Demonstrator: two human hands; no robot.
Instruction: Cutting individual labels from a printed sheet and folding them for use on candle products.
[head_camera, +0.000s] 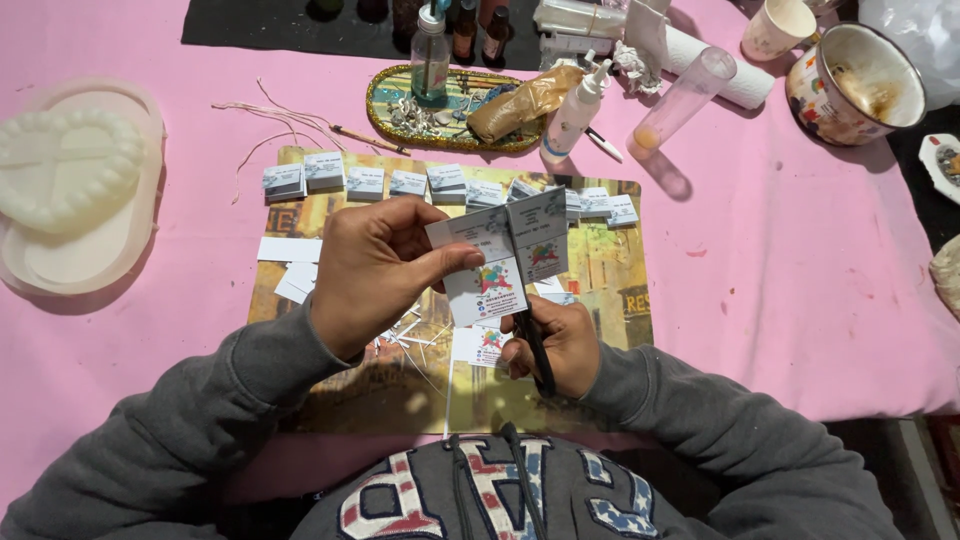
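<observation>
My left hand (378, 265) pinches a small sheet of printed paper cards (503, 258), held up over a picture mat (600, 270). My right hand (556, 345) grips black scissors (538, 352) just under the sheet, blades at its lower edge. The sheet is partly cut, with flaps splaying at the top. A row of small folded printed cards (365, 183) lines the far edge of the mat. Loose white paper strips (290, 250) and thin offcuts (410, 340) lie on the mat beneath my left hand.
A white heart-shaped mould (65, 160) sits in a clear tray at left. Behind the mat are a gold oval tray (385, 110) with bottles, a spray bottle (575, 110), a clear tube (680, 100), a paper cup (775, 28) and an enamel mug (860, 85). Pink cloth (800, 270) covers the table.
</observation>
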